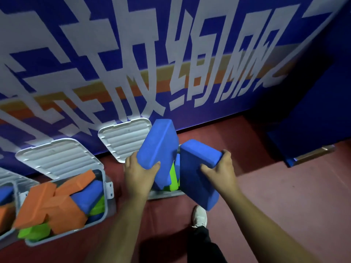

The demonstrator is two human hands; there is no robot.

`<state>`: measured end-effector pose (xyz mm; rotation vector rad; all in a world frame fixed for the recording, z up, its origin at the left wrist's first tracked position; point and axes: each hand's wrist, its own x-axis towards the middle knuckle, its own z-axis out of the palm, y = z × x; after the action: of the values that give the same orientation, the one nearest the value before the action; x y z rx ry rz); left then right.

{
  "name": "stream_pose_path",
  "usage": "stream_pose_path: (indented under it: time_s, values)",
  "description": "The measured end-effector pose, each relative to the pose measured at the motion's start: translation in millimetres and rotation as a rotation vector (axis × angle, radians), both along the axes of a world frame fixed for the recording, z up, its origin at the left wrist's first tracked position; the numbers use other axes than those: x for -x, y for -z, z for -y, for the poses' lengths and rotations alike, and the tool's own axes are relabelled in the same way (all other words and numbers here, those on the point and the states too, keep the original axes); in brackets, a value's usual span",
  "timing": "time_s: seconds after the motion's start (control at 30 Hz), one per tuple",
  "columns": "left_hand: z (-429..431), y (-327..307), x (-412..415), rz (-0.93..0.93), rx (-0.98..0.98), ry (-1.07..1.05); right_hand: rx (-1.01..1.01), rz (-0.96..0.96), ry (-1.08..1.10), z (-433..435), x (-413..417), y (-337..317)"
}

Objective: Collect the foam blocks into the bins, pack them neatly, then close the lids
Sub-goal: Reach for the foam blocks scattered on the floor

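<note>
Blue wall banner (190,54) behind, large white characters, orange and yellow stripe across. Dark red floor (284,196) below.

3 grey bins in a row along the wall, lids up.

- Near bin (163,195): mostly hidden behind both arms. White ribbed lid (125,139) open, leaning back on the banner. Green blocks (173,179) standing inside, seen between the 2 blue ones.
- Left grip (138,173): grasping the left blue block (157,149) at its lower left edge, thumb across the front face. Block tilted, top towards the banner, bottom end down in the near bin.
- Right grip (222,171): grasping the right blue block (197,177) at its upper right corner, fingers over the end, thumb on the face. Block tilted, low end out past the bin's near rim, above the floor.
- Upper edges of the 2 blue blocks close together; contact not clear.
- Middle bin (105,205), left of the near one: lid (57,158) open. Orange blocks (57,202) heaped on top and poking above the rim, over a blue block (87,196) and green ones (34,232).
- Third bin (15,190): cut off at the left edge.

White shoe (199,215) on the floor under the right blue block.
</note>
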<state>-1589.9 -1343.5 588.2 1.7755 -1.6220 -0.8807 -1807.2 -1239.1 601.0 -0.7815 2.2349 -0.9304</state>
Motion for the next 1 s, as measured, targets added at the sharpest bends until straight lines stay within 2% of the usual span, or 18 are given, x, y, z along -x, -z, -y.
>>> stream_pose_path:
  time_s: [0.23, 0.4, 0.57, 0.67, 0.87, 0.93, 1.0]
  values:
    - [78, 95, 75, 0.111, -0.125, -0.085, -0.211, 0.039, -0.137, 103, 74, 107]
    - [115, 201, 105, 0.173, -0.247, -0.122, -0.339, 0.073, -0.196, 152, 94, 217]
    - [122, 311, 119, 0.231, -0.280, -0.062, -0.450, 0.053, -0.151, 196, 93, 327]
    - [120, 366, 117, 0.242, -0.307, -0.055, -0.423, 0.099, -0.117, 212, 84, 385]
    - [110, 428, 112, 0.248, -0.367, -0.018, -0.425, 0.423, -0.116, 201, 68, 459]
    - [109, 434, 111, 0.251, -0.353, 0.005, -0.385, 0.439, -0.131, 195, 65, 469]
    - [105, 437, 111, 0.329, -0.276, 0.081, -0.355, 0.412, -0.139, 195, 63, 470]
